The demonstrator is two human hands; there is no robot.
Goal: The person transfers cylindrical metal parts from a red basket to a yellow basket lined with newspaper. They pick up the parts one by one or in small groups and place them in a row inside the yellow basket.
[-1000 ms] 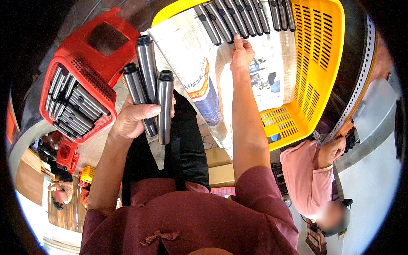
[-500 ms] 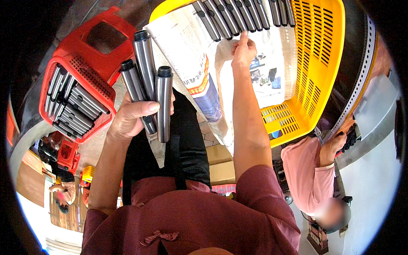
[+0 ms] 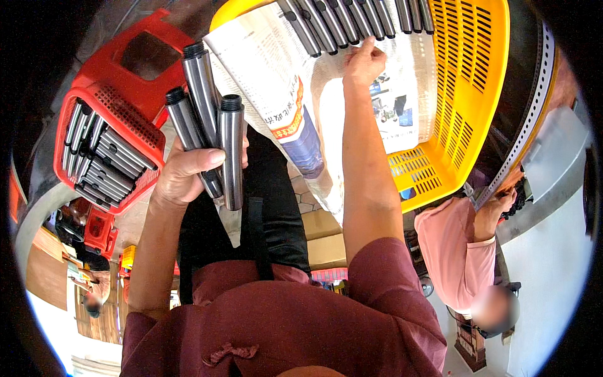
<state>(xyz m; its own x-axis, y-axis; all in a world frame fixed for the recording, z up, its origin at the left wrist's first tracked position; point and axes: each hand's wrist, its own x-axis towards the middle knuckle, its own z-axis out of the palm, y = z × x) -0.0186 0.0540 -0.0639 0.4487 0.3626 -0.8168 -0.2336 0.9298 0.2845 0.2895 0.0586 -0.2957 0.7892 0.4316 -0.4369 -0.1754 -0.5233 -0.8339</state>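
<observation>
My left hand [image 3: 188,168] is closed around three shiny steel tubes with black threaded ends, one of them a tube [image 3: 232,154] under my thumb. They stand almost upright, fanned slightly apart. At the far side of a newspaper-lined yellow basket [image 3: 480,69] lies a row of similar steel tubes [image 3: 342,25], side by side with dark near ends. My right hand [image 3: 364,66] reaches into this basket, its fingers curled and one fingertip against the near end of a tube in the row. Nothing shows inside that hand.
A red basket [image 3: 135,113] full of stacked tubes stands at the left, by a red plastic stool [image 3: 151,47]. Printed newspaper [image 3: 251,75] drapes over the yellow basket's left edge. A co-worker in a pink top [image 3: 449,251] sits at the right; another person [image 3: 94,283] is far left.
My left hand with its three tubes has shifted slightly left. My right fingertip has slid a little right and farther along the row's near ends.
</observation>
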